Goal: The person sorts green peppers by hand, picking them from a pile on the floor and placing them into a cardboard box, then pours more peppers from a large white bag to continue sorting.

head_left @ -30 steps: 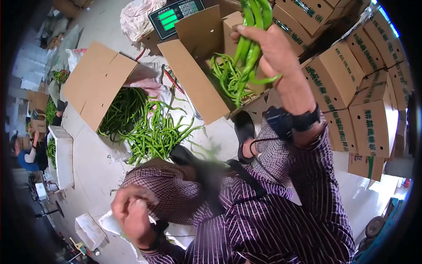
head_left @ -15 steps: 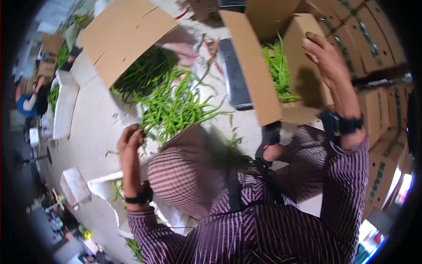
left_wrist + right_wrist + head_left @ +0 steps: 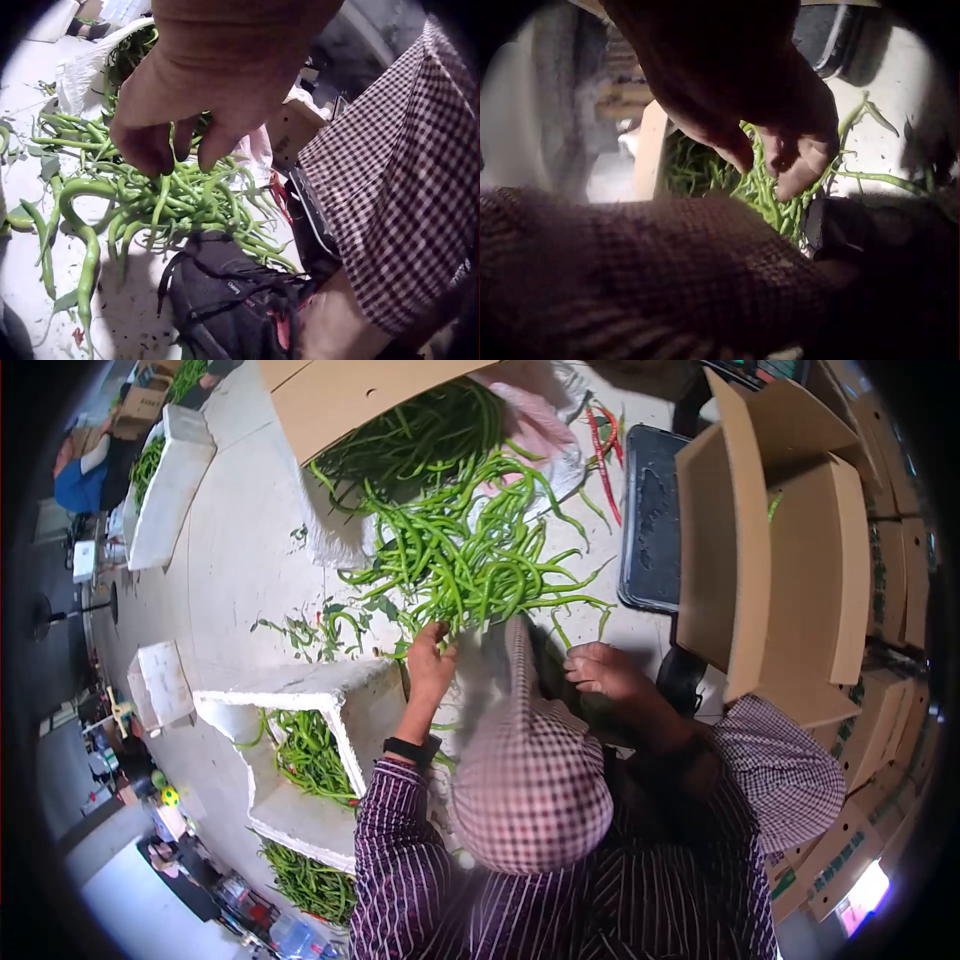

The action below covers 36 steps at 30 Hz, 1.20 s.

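Long green chili peppers (image 3: 470, 565) lie heaped on the floor in front of the person. At the near edge of this heap is the left hand (image 3: 432, 672). In the left wrist view its fingers are bent downward, and the fingertips pinch a slim green chili pepper (image 3: 160, 204). The right hand (image 3: 608, 672) is to the right of the heap, above the person's shoe, its fingers loosely bent with nothing held. The right wrist view is dark; there the right hand (image 3: 802, 154) overlaps the peppers (image 3: 769, 199) behind it.
An upright cardboard box (image 3: 745, 560) stands at right beside a black scale platform (image 3: 655, 510). Another carton (image 3: 365, 400) lies open with darker peppers inside. A white foam box (image 3: 300, 685) holds more peppers at left. Red chilies (image 3: 606, 465) lie near the scale.
The right hand, which held a bunch of peppers over the box, has let them go and come down beside the heap. The left hand has reached forward to the peppers. The head view has shifted.
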Tool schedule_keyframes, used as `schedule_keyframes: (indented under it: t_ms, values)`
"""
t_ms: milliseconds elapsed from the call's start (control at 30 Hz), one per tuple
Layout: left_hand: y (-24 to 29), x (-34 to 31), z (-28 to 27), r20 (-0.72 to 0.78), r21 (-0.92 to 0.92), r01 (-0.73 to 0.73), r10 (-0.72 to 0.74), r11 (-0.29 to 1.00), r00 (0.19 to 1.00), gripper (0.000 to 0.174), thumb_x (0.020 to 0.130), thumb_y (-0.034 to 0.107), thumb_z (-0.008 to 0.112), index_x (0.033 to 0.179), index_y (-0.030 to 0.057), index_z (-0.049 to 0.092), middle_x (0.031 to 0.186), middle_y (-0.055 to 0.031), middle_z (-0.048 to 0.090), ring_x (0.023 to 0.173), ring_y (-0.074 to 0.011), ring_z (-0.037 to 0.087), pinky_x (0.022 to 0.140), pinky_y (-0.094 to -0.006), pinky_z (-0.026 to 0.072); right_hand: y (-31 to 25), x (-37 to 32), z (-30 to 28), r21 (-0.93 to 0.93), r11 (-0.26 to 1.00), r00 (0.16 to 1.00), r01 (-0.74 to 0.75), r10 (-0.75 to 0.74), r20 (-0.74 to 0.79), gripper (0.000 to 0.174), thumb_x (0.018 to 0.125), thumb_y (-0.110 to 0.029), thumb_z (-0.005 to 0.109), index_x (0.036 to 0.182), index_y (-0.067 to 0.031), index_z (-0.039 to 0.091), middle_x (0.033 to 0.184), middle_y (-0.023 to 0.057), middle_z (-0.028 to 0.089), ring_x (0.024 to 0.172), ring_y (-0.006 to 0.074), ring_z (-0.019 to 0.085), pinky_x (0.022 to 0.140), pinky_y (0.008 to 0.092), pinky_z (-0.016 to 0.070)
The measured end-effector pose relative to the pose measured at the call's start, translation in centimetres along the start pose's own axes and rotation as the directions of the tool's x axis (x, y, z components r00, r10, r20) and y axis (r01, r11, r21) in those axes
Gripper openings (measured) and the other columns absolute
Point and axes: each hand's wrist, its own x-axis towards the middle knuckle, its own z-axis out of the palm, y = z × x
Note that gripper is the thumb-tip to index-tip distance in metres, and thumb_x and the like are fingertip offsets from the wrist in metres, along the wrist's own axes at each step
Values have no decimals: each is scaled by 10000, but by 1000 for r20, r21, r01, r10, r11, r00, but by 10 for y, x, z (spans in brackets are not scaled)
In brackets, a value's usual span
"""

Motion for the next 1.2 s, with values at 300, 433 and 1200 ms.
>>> schedule_keyframes:
  t_ms: [300, 433, 1200]
  values:
    - [-23, 102, -3, -412, 60, -15, 38, 998, 911, 555, 737, 261, 760, 1127, -78, 559, 983, -229, 622, 874, -360, 592, 796, -422, 465, 41, 75, 0, 84, 993, 997, -77, 79, -20, 224, 917, -221, 559, 1004, -24, 621, 822, -18, 567, 743, 73, 520, 686, 240, 433]
    - [5, 151, 14, -387, 261, 220, -107, 940, 916, 897, 645, 416, 816, 1267, -87, 410, 1073, -248, 561, 1023, -411, 508, 879, -486, 402, 53, 82, 2, 53, 988, 987, -142, 146, -66, 201, 908, -219, 576, 936, -29, 632, 786, -31, 565, 696, 69, 499, 633, 239, 410]
    - [52, 94, -35, -76, -471, 52, -99, 880, 992, 481, 839, 80, 628, 1282, -35, 479, 1006, -66, 631, 836, -132, 578, 743, -253, 473, 57, 122, -25, 403, 913, 997, -68, 46, 66, 266, 961, -145, 472, 1166, 17, 521, 1134, 171, 606, 1020, 280, 612, 868, 375, 499]
